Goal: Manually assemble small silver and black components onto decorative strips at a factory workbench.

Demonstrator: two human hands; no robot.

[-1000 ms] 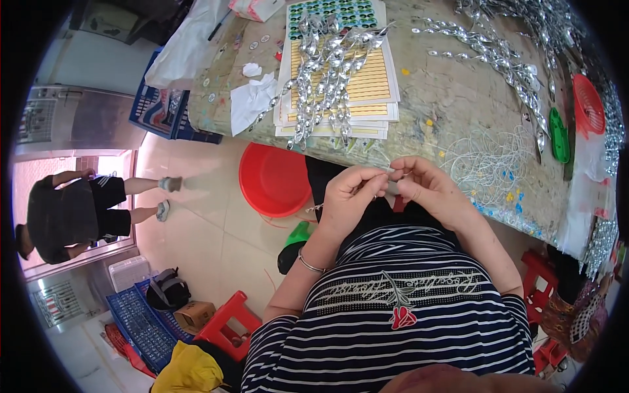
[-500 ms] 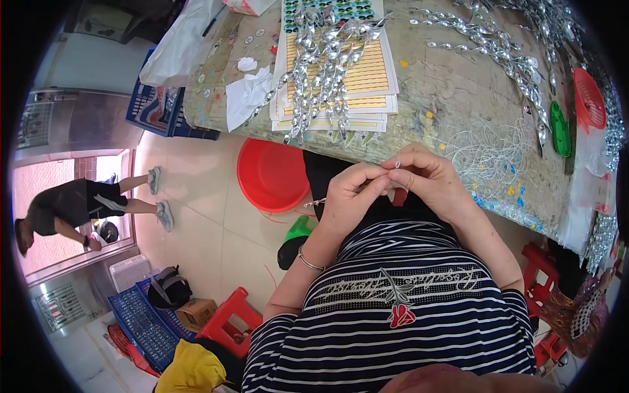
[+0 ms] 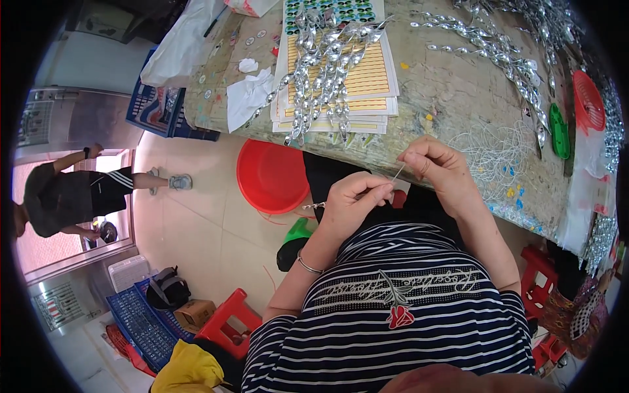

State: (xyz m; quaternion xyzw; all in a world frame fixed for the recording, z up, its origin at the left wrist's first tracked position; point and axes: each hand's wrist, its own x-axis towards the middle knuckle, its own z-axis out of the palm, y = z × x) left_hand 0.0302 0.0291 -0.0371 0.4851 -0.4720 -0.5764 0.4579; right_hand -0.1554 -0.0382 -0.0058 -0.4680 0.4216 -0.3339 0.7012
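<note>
In front of my body, just off the table's near edge, both hands are closed in pinches. A thin whitish string (image 3: 399,172) runs short and straight between them. My left hand (image 3: 354,203) pinches its lower end, and the tip of a twisted silver strip (image 3: 314,205) sticks out on that hand's left side. My right hand (image 3: 440,171) grips the upper end between thumb and fingers. Beside the right hand, a loose tangle of white strings (image 3: 488,154) lies on the worn table (image 3: 419,78). Twisted silver strips (image 3: 327,72) lie over printed sheets (image 3: 388,105) farther off.
More silver strips (image 3: 488,46) spread over the far right, near a green tool (image 3: 559,131) and a red basket (image 3: 588,101). A red tub (image 3: 270,177) stands below the table edge. Red stools (image 3: 229,321) flank me. A person (image 3: 72,196) is at the doorway on the left.
My hands were together at the fingertips with a small string loop showing; the right hand has drawn up and right, stretching the string. The person at the doorway has changed posture.
</note>
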